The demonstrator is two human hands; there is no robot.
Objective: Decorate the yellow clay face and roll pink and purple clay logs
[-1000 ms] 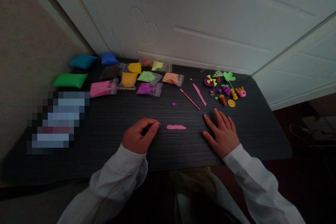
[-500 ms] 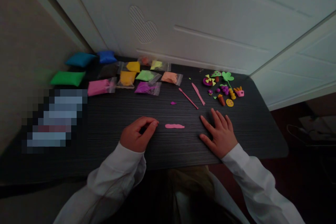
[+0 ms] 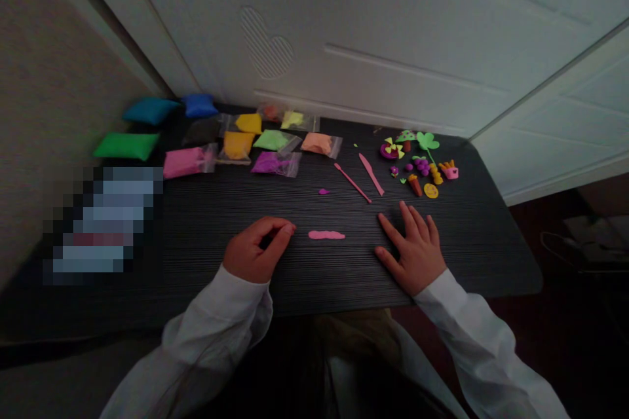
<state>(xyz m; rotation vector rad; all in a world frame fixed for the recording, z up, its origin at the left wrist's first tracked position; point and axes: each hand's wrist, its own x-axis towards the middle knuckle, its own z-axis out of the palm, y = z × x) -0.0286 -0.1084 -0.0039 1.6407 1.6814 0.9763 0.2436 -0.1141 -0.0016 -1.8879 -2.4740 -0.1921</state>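
Observation:
A flattened strip of pink clay point(image 3: 327, 235) lies on the dark table between my hands, touched by neither. My left hand point(image 3: 258, 249) rests to its left, thumb and forefinger tips pinched together; whether anything small is between them is hidden. Palm down on the table to the right, my right hand point(image 3: 413, 249) has its fingers spread and holds nothing. Beyond the strip are a small purple piece of clay point(image 3: 323, 192), a thin pink stick tool point(image 3: 352, 183) and a pink plastic clay knife point(image 3: 371, 175).
Bags of coloured clay, among them a pink bag point(image 3: 187, 162) and a green bag point(image 3: 126, 146), stand at the back left. Small clay figures, including a green clover point(image 3: 427, 141) and a yellow disc point(image 3: 431, 191), sit at the right. A white panel point(image 3: 373, 26) rises behind the table point(image 3: 221, 203).
The view shifts slightly. Both hands hold the same poses, and the pink strip and tools stay where they were on the table.

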